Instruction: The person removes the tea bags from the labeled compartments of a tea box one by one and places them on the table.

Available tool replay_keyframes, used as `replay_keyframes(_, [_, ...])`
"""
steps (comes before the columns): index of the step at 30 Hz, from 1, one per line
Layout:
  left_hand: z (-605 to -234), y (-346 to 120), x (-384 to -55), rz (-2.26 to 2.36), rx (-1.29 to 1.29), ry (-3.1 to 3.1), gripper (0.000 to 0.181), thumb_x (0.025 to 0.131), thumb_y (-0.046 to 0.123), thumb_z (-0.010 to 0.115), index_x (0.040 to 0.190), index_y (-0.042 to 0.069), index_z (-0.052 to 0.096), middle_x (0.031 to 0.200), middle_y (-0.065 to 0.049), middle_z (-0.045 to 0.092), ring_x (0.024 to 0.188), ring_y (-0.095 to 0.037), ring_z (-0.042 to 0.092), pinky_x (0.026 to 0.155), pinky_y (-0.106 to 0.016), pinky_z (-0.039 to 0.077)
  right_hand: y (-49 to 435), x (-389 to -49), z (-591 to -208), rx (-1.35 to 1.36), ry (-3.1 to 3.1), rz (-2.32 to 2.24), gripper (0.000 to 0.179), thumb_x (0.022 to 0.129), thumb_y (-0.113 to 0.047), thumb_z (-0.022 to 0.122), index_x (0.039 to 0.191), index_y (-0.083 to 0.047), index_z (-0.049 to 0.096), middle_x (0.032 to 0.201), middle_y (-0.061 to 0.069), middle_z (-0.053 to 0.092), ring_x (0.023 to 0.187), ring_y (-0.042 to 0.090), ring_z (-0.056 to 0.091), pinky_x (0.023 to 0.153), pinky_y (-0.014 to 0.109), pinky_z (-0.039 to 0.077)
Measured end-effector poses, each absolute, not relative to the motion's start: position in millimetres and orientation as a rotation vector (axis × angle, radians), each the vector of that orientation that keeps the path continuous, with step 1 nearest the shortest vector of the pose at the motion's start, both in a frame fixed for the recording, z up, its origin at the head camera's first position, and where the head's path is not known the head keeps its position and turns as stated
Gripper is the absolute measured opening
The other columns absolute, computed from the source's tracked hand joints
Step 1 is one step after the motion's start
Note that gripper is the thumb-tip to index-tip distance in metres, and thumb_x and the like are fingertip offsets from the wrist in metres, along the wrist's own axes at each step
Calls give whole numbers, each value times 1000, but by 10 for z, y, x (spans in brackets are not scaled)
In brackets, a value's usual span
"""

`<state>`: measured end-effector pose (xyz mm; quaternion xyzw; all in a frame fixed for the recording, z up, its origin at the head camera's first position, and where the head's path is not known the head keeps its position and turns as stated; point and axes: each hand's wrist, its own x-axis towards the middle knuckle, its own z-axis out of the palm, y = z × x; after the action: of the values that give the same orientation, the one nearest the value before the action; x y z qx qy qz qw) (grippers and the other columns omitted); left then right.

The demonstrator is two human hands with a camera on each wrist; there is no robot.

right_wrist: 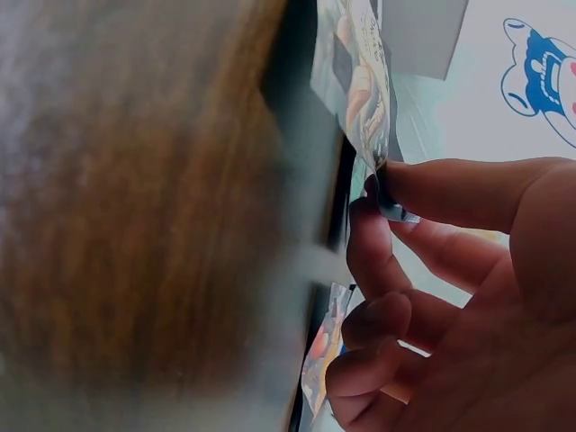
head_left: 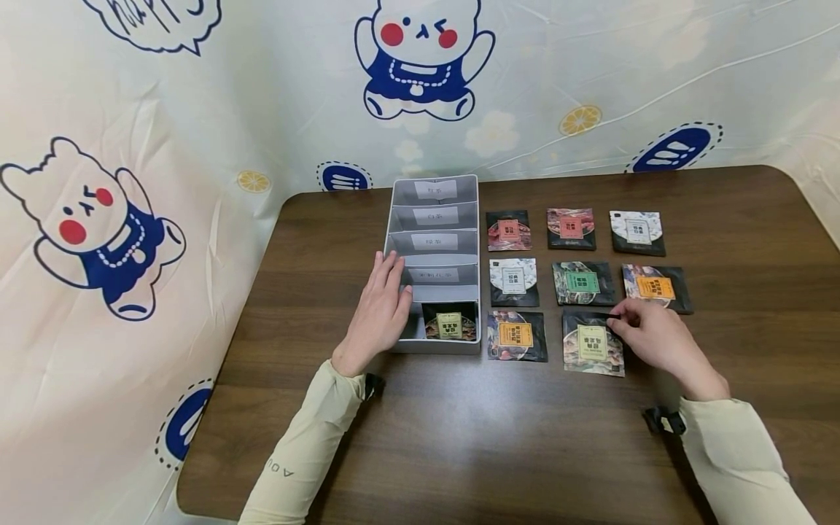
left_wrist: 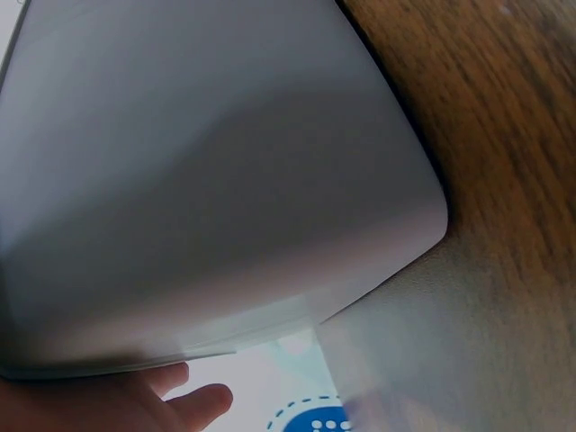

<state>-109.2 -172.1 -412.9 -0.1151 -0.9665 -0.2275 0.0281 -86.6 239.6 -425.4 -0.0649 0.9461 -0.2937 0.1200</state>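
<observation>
A grey compartment box (head_left: 433, 348) stands on the table, with paper labels inside several compartments. My left hand (head_left: 377, 310) rests on its left rim with the fingers straight. In the left wrist view, part of the left hand (left_wrist: 117, 400) shows at the rim, below the box's large grey wall (left_wrist: 225, 198). One sachet with a yellow-green label (head_left: 449, 323) lies in the nearest compartment. My right hand (head_left: 659, 339) pinches the upper right corner of another yellow-green-labelled sachet (head_left: 593, 344) between thumb and forefinger. The right wrist view shows this sachet (right_wrist: 367, 90) lifted at that corner.
Right of the box lie sachets in rows: red-labelled ones (head_left: 508, 231), white-labelled ones (head_left: 513, 282), a green-labelled one (head_left: 582, 283) and orange-labelled ones (head_left: 516, 335). A printed cloth (head_left: 525, 87) hangs behind the brown table (head_left: 499, 452).
</observation>
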Motion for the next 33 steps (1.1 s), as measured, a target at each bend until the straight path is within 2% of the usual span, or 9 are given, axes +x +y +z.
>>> replay_keyframes(18, [-4149, -1733, -1102, -700, -366, -2966, 53, 101, 25, 38, 147, -1, 35, 157, -17, 26, 151, -27, 6, 121, -44, 15, 2353, -873, -4282, -175, 2765, -800, 17, 93, -15, 59, 99, -2, 67, 76, 7, 57, 68, 20, 48, 57, 30, 33])
replay_keyframes(33, [-4167, -1734, -1104, -699, -377, -2945, 52, 101, 23, 40, 146, -1, 36, 156, -17, 28, 151, -28, 8, 120, -48, 18, 2353, -887, -4293, -134, 2764, -777, 21, 92, -16, 58, 102, 0, 66, 81, 10, 60, 71, 23, 51, 58, 29, 35])
